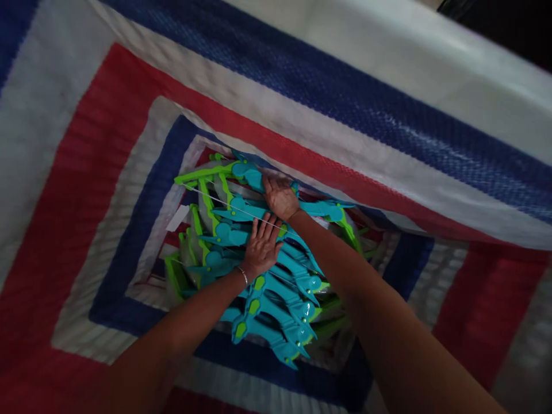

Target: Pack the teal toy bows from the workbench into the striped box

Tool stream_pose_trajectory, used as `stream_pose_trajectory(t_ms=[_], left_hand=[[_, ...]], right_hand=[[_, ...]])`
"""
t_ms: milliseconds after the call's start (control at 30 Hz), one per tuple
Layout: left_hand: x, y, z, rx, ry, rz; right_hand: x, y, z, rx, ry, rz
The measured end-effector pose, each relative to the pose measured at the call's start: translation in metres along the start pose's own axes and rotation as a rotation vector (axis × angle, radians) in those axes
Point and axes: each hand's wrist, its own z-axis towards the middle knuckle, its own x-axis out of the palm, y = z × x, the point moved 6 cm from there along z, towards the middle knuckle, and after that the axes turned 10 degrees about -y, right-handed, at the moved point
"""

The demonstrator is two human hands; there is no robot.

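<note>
Several turquoise toy bows (pixel 280 307) with lime-green limbs and thin pale strings lie nested in a row inside a deep striped woven bag (pixel 129 230). My left hand (pixel 261 248) rests flat on the middle bows, its fingers stretched and a little apart, a thin bracelet at the wrist. Farther up, my right hand (pixel 281 197) is on the bow nearest the far wall, the farthest toy bow (pixel 249 172). Its fingers bend over that bow's middle, and the fingertips are partly hidden. A taut bowstring (pixel 235 206) runs slantwise toward my hands.
The bag's tall walls, striped red, white and blue, surround the bows on all sides. Its pale upper rim (pixel 414 46) crosses the upper right. A white paper-like piece (pixel 177 218) lies left of the bows. A dark area (pixel 500 26) shows beyond the rim.
</note>
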Motion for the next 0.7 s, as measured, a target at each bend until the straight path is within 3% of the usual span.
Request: stream_pose_trajectory(t_ms=[333, 567, 700], left_hand=[[0.001, -0.0019, 0.0007, -0.02, 0.041, 0.039], [-0.0013, 0.0005, -0.0016, -0.015, -0.006, 0.058], [-0.0048, 0.0026, -0.0046, 0.022, 0.047, 0.084]], right_hand=[[-0.0048, -0.0002, -0.0009, 0.029, -0.01, 0.048], [-0.0016, -0.0036, -0.0001, 0.102, -0.005, 0.085], [0.0008, -0.0043, -0.0003, 0.099, -0.021, 0.04]])
